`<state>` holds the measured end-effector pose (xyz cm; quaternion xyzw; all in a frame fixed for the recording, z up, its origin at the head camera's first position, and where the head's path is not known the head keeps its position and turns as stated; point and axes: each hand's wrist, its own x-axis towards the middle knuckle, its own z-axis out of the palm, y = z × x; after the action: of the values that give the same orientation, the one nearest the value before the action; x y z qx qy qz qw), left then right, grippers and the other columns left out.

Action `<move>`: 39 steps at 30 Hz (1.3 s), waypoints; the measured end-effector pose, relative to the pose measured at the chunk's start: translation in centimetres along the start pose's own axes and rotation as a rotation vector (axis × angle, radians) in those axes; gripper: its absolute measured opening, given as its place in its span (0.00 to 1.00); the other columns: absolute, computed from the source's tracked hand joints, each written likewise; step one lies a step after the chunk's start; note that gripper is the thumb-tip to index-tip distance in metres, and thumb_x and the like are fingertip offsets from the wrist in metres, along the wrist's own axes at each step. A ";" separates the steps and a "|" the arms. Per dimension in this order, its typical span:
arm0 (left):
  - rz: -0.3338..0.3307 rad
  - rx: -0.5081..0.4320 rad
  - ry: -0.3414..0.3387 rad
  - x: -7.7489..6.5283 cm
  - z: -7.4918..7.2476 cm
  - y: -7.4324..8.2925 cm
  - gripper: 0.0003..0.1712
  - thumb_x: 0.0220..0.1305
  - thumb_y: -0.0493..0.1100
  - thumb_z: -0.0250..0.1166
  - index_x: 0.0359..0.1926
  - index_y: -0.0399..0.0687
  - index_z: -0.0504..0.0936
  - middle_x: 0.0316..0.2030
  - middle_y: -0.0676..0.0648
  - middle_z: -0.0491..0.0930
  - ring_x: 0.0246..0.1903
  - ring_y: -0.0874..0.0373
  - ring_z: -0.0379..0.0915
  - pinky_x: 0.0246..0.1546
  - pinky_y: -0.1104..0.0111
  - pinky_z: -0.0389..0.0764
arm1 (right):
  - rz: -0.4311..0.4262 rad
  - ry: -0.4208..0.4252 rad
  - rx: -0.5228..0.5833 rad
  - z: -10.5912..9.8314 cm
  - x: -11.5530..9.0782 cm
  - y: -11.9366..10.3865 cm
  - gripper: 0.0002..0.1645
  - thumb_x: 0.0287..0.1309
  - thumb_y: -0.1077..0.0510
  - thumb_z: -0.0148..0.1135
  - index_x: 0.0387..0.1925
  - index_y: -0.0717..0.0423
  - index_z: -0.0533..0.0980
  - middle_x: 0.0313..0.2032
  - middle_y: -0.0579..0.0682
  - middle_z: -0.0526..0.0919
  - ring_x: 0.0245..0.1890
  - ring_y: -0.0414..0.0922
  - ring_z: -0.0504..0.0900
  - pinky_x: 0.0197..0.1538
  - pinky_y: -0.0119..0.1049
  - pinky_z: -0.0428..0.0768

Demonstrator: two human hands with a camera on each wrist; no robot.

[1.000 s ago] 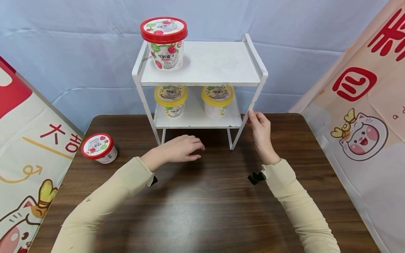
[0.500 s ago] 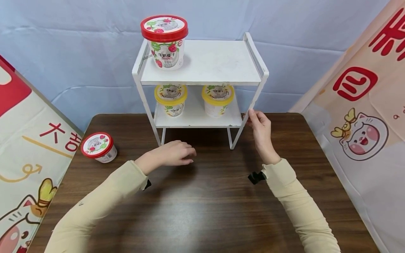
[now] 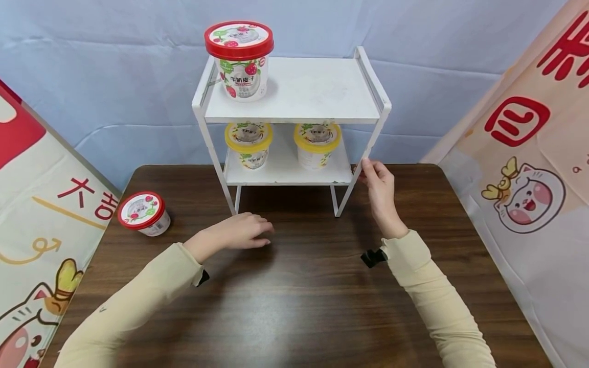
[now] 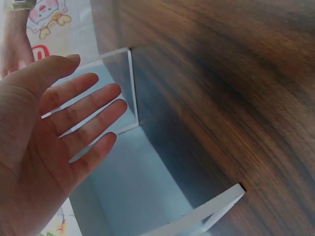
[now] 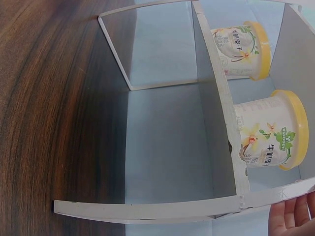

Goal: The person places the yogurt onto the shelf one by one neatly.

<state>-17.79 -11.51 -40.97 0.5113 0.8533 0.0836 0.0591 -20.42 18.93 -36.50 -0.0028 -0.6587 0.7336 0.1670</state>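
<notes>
A white two-tier shelf stands on the table. My right hand grips its right front post near the lower shelf board, thumb on the post. In the right wrist view the fingers show beside that post. My left hand hovers over the table in front of the shelf's left leg, holding nothing. Its fingers are spread and loosely bent in the left wrist view. A red-lidded tub sits on the top board at the left. Two yellow-lidded tubs, one left and one right, sit on the lower board.
Another red-lidded tub stands on the brown wooden table, left of my left hand. A pale blue cloth hangs behind. Printed banners flank the table on the left and right.
My left hand has drawn back toward the left and nearer to me, away from under the shelf's front. My right hand keeps its hold on the post, and the tubs stay put.
</notes>
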 end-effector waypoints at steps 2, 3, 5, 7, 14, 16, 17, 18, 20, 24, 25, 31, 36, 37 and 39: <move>-0.002 -0.013 0.003 -0.3 0.1 -0.1 0.13 0.62 0.46 0.59 0.43 0.44 0.78 0.40 0.49 0.80 0.38 0.56 0.77 0.40 0.63 0.76 | 0.001 0.000 -0.002 0.0 0.0 0.0 0.12 0.64 0.56 0.51 0.29 0.59 0.74 0.27 0.41 0.79 0.32 0.41 0.76 0.40 0.31 0.75; -0.001 -0.019 0.006 -0.4 0.2 -0.1 0.13 0.62 0.46 0.59 0.43 0.44 0.78 0.40 0.48 0.80 0.38 0.56 0.77 0.40 0.63 0.76 | 0.001 0.001 -0.005 0.0 0.0 0.0 0.12 0.64 0.56 0.51 0.29 0.59 0.74 0.27 0.41 0.79 0.32 0.41 0.76 0.40 0.31 0.75; 0.001 -0.027 0.011 -0.6 0.2 -0.1 0.12 0.62 0.45 0.59 0.43 0.44 0.78 0.40 0.48 0.80 0.38 0.55 0.77 0.40 0.63 0.76 | 0.004 0.004 -0.002 0.0 0.0 0.0 0.11 0.64 0.56 0.51 0.28 0.57 0.74 0.27 0.41 0.79 0.32 0.41 0.75 0.40 0.31 0.74; 0.003 -0.027 0.017 -0.8 0.2 -0.1 0.12 0.62 0.45 0.59 0.43 0.44 0.78 0.39 0.48 0.80 0.38 0.55 0.77 0.39 0.63 0.76 | 0.006 0.006 -0.005 0.0 0.0 -0.1 0.11 0.64 0.56 0.51 0.28 0.56 0.74 0.27 0.40 0.79 0.32 0.41 0.75 0.41 0.31 0.74; -0.022 -0.058 0.026 -1.8 0.3 -0.1 0.12 0.61 0.45 0.60 0.43 0.43 0.78 0.39 0.48 0.80 0.38 0.55 0.77 0.39 0.62 0.76 | 0.008 -0.004 -0.005 0.0 -0.1 -0.2 0.11 0.64 0.55 0.51 0.29 0.56 0.74 0.27 0.41 0.79 0.34 0.43 0.74 0.42 0.33 0.73; -0.028 -0.074 0.029 -2.1 0.3 -0.2 0.12 0.61 0.45 0.60 0.43 0.43 0.78 0.39 0.47 0.80 0.38 0.56 0.77 0.39 0.62 0.76 | 0.006 -0.002 -0.003 0.0 -0.1 -0.2 0.11 0.63 0.55 0.52 0.28 0.55 0.75 0.28 0.41 0.79 0.33 0.42 0.74 0.42 0.34 0.73; -0.029 -0.081 0.032 -2.2 0.3 -0.2 0.12 0.61 0.45 0.60 0.43 0.43 0.78 0.39 0.47 0.80 0.38 0.56 0.77 0.38 0.62 0.76 | 0.003 0.000 -0.006 0.0 -0.1 -0.2 0.11 0.63 0.55 0.52 0.28 0.55 0.75 0.28 0.41 0.79 0.32 0.41 0.74 0.42 0.34 0.73; -0.034 -0.087 0.032 -2.4 0.3 -0.2 0.12 0.61 0.45 0.60 0.43 0.44 0.78 0.39 0.47 0.81 0.38 0.56 0.77 0.38 0.63 0.76 | 0.001 0.002 -0.005 0.0 -0.1 -0.2 0.11 0.63 0.55 0.52 0.27 0.54 0.75 0.28 0.41 0.79 0.32 0.41 0.74 0.42 0.33 0.73; -0.045 -0.098 0.033 -2.6 0.4 -0.3 0.12 0.61 0.45 0.60 0.43 0.44 0.78 0.39 0.48 0.80 0.38 0.56 0.77 0.39 0.63 0.77 | 0.000 0.005 -0.001 -0.1 -0.1 -0.1 0.11 0.63 0.55 0.52 0.27 0.55 0.75 0.27 0.41 0.79 0.31 0.41 0.75 0.41 0.33 0.73; -0.072 -0.109 0.033 -3.1 0.5 -0.4 0.14 0.61 0.46 0.60 0.44 0.43 0.79 0.38 0.48 0.80 0.38 0.56 0.77 0.39 0.62 0.76 | 0.006 0.003 0.006 -0.1 0.0 -0.1 0.11 0.63 0.56 0.52 0.28 0.56 0.74 0.27 0.41 0.79 0.32 0.40 0.75 0.40 0.30 0.74; -0.076 -0.108 0.037 -3.3 0.6 -0.5 0.14 0.61 0.46 0.60 0.44 0.43 0.79 0.38 0.48 0.80 0.38 0.56 0.77 0.39 0.62 0.76 | 0.009 0.003 0.006 -0.1 0.0 -0.1 0.11 0.63 0.56 0.52 0.28 0.57 0.74 0.26 0.41 0.79 0.32 0.40 0.75 0.40 0.30 0.74; -0.082 -0.123 0.076 -4.0 0.9 -0.7 0.14 0.61 0.46 0.60 0.45 0.42 0.78 0.39 0.48 0.80 0.38 0.56 0.77 0.39 0.62 0.76 | 0.017 0.010 -0.014 -0.1 0.0 -0.1 0.11 0.63 0.55 0.52 0.29 0.57 0.74 0.26 0.40 0.79 0.32 0.39 0.75 0.42 0.32 0.74; -0.108 -0.142 0.113 -4.9 1.0 -0.7 0.14 0.60 0.45 0.61 0.44 0.43 0.79 0.39 0.49 0.80 0.39 0.56 0.77 0.40 0.62 0.76 | 0.022 0.002 -0.002 -0.1 -0.1 -0.1 0.11 0.63 0.55 0.53 0.30 0.60 0.74 0.27 0.42 0.79 0.33 0.40 0.74 0.42 0.31 0.73; -0.119 -0.142 0.118 -5.1 1.0 -0.7 0.14 0.60 0.45 0.60 0.44 0.43 0.79 0.39 0.49 0.80 0.40 0.57 0.76 0.41 0.62 0.76 | 0.020 0.003 -0.005 -0.1 -0.1 0.0 0.12 0.63 0.55 0.52 0.30 0.59 0.74 0.27 0.42 0.79 0.33 0.40 0.74 0.42 0.31 0.74; -0.145 -0.145 0.123 -5.5 1.0 -0.8 0.14 0.60 0.45 0.60 0.45 0.44 0.79 0.41 0.50 0.80 0.41 0.57 0.76 0.42 0.62 0.76 | 0.020 0.005 -0.001 -0.1 0.0 0.0 0.11 0.63 0.55 0.53 0.30 0.59 0.74 0.27 0.42 0.79 0.33 0.39 0.74 0.41 0.31 0.74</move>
<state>-15.70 -16.63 -42.07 0.4366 0.8817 0.1719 0.0497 -20.36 19.05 -36.52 -0.0113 -0.6587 0.7348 0.1613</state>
